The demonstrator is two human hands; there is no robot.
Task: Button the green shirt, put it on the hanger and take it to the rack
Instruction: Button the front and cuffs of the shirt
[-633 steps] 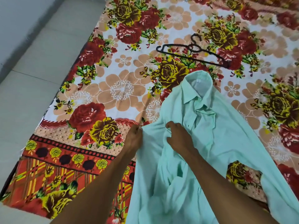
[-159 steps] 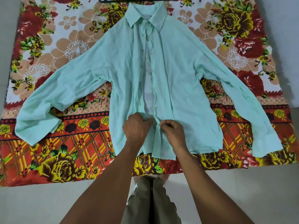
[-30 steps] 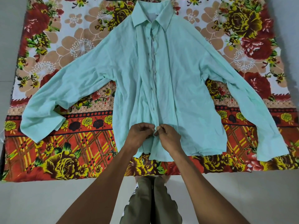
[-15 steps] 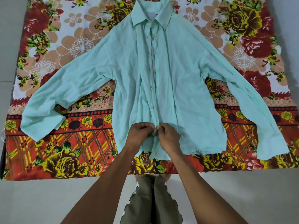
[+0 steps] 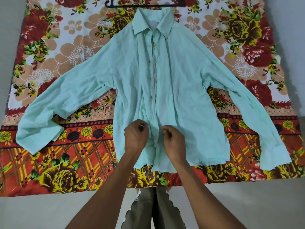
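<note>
Green shirt [image 5: 173,90]: flat on floral blanket [image 5: 49,162], collar beside hanger [image 5: 142,4]. Step: buttoning, lowest button apparently done. Left hand [image 5: 136,136], right hand [image 5: 172,138]: fingers curled above placket, grip holding nothing. Next: button upward, aligning holes.

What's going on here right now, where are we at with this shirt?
A person is buttoning the green shirt, which lies face up with sleeves spread on a floral blanket on the floor. The left hand and right hand are at the lower placket, fingers curled, a little apart on either side of it. Whether either pinches fabric is unclear. The placket above looks mostly unbuttoned. The black hanger lies beyond the collar, untouched.
</note>
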